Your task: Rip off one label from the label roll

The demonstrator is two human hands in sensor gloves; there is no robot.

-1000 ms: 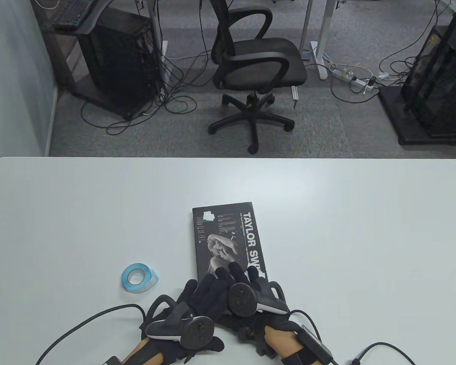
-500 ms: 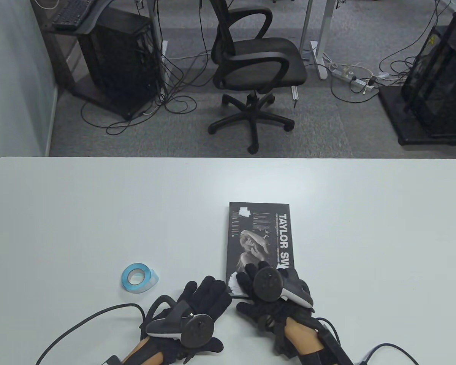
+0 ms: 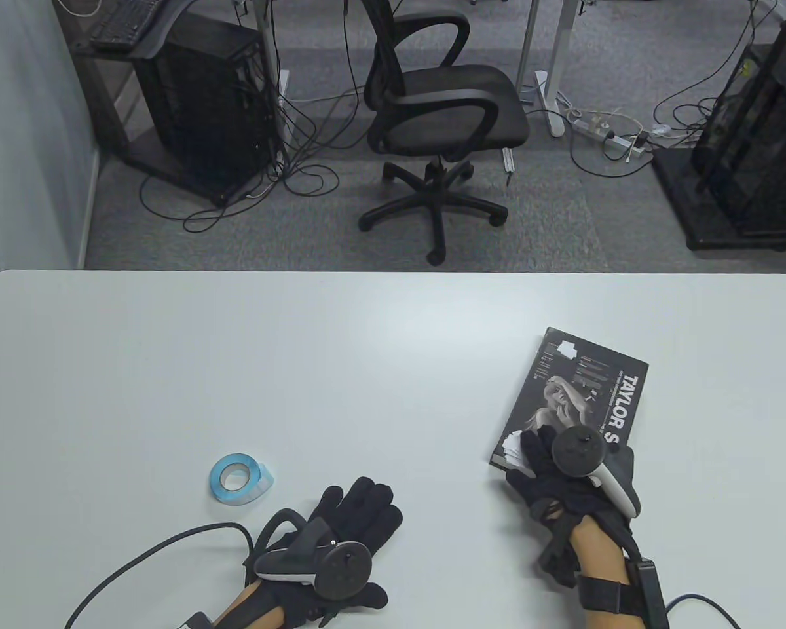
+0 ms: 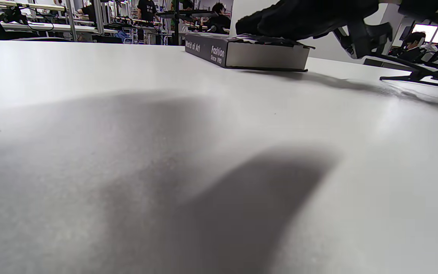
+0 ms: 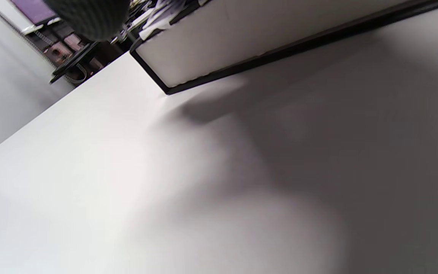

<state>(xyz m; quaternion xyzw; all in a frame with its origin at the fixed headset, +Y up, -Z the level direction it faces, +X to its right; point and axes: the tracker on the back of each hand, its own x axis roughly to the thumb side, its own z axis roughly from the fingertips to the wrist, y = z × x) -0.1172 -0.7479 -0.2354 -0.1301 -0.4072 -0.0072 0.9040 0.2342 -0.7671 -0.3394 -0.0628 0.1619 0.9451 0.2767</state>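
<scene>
The label roll (image 3: 239,480), a blue roll with a short loose tail, lies on the white table (image 3: 367,327) at the near left; no hand touches it. My left hand (image 3: 361,506) rests flat on the table to the right of the roll, fingers spread, holding nothing. My right hand (image 3: 542,458) rests on the near corner of a dark book (image 3: 580,393) at the right. The left wrist view shows the book (image 4: 242,53) with the right hand (image 4: 302,17) on top. The right wrist view shows the book's edge (image 5: 261,38) close up.
The book lies tilted at the right of the table, with white labels on its cover near my right hand. Glove cables trail off the near edge. An office chair (image 3: 432,118) and computer towers stand on the floor beyond the far edge.
My right hand has slid the book from the table's middle to the right and turned it clockwise. My left hand has come off the book and lies on the table. The roll has not moved.
</scene>
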